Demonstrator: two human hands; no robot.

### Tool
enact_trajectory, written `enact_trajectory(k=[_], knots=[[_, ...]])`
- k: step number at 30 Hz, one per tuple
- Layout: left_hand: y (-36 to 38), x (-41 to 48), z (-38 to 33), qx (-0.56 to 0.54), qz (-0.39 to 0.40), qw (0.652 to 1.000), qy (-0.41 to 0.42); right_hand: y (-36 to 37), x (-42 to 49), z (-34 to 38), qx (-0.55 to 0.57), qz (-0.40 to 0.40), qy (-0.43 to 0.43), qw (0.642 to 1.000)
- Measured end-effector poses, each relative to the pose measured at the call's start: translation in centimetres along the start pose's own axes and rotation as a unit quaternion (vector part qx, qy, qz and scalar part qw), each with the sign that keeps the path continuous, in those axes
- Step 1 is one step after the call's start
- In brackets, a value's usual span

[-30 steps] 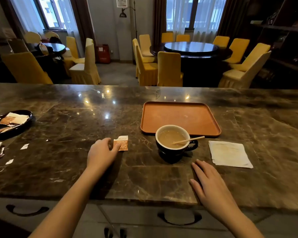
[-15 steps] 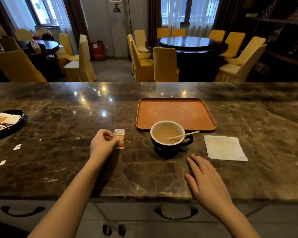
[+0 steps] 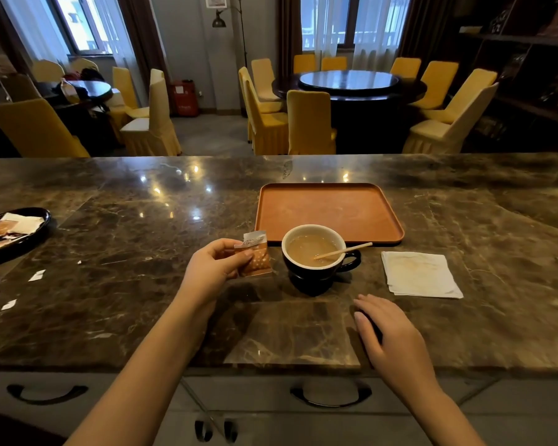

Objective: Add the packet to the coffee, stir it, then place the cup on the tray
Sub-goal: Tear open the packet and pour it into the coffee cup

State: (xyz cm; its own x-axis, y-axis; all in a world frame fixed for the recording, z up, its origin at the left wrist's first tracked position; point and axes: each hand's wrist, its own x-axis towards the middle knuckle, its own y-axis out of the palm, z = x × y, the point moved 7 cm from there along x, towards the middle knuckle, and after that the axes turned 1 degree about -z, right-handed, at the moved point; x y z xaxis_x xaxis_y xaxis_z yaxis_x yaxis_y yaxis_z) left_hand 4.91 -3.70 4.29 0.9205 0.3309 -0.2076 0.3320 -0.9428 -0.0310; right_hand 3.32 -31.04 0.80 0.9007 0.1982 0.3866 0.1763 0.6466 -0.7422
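A small orange and silver packet (image 3: 257, 257) is pinched upright in my left hand (image 3: 215, 270), lifted just off the marble counter and close to the left of the cup. The black cup (image 3: 316, 252) holds light brown coffee, and a wooden stirrer (image 3: 343, 251) leans in it over the right rim. Behind the cup lies the orange tray (image 3: 329, 210), with nothing on it. My right hand (image 3: 388, 333) rests flat on the counter in front of the cup and to its right, fingers apart, holding nothing.
A white napkin (image 3: 419, 273) lies right of the cup. At the far left a black dish (image 3: 16, 230) holds papers and wrappers, with torn scraps (image 3: 36, 275) nearby. Drawers with black handles run under the counter's near edge. Yellow chairs and round tables fill the room beyond.
My left hand has closed on the packet, lifted it off the counter and brought it toward the cup. My right hand has barely moved.
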Motion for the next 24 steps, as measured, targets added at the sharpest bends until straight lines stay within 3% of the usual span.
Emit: enact_trajectory(k=[5,10,16,19,24], knots=[[3.2,-1.8,-2.1,-0.031,0.057,0.998,0.022,-2.6,1.0,4.1,0.191,-0.049,0.016,0.98],[7.1,-3.5,-4.1,-0.042,0.116,0.99,0.069,-2.1,3.8,7.5,0.433,0.045,0.124,0.892],[9.6,-3.4,-5.5,-0.08,0.139,0.983,0.091,-3.0,6.5,7.8,0.498,0.037,0.137,0.855],[10.3,-2.8,-7.0,-0.032,0.144,0.98,0.13,-3.5,7.9,7.1,0.528,0.031,0.155,0.835],[11.6,0.0,-9.7,0.041,0.142,0.974,0.171,-4.1,11.5,6.1,0.517,0.075,0.137,0.842]])
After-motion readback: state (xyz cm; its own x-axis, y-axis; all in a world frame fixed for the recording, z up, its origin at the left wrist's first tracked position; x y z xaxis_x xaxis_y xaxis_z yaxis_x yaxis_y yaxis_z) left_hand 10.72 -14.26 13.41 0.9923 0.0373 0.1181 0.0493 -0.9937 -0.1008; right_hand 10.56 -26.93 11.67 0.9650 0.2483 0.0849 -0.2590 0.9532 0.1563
